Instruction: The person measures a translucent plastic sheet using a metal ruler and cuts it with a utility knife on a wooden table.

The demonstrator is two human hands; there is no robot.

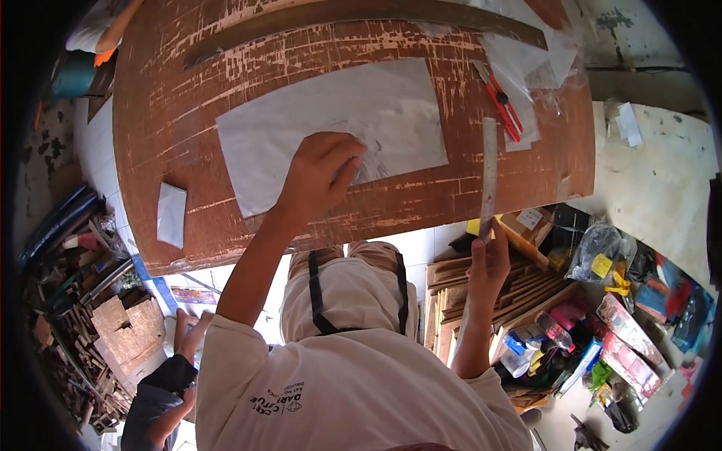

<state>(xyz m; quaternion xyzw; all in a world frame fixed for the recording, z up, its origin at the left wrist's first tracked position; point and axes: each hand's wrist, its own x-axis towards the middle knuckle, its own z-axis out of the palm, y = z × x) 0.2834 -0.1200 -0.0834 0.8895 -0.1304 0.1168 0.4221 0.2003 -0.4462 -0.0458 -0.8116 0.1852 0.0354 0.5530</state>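
Note:
A greyish-white plastic sheet [286, 113] lies on the brown, scratched tabletop [361, 218]. My left hand [323, 167] is over its middle, fingers curled and pinched together, and shiny creases gather in the sheet around the fingertips. At the table's near edge, my right hand [489, 259] grips the lower end of a metal ruler [489, 158]. The ruler points away from me, to the right of the sheet. Beyond it lies a red-handled cutting tool [502, 101], partly over clear plastic. My fingertips on the sheet are partly hidden by the hand.
A long dark bar [361, 16] spans the far tabletop. A small white piece [171, 216] lies at the left. Stacked boards [459, 301] and mixed clutter fill the right floor, with wood scraps [128, 331] at left. Another person's arm [171, 421] shows lower left; another person is top left.

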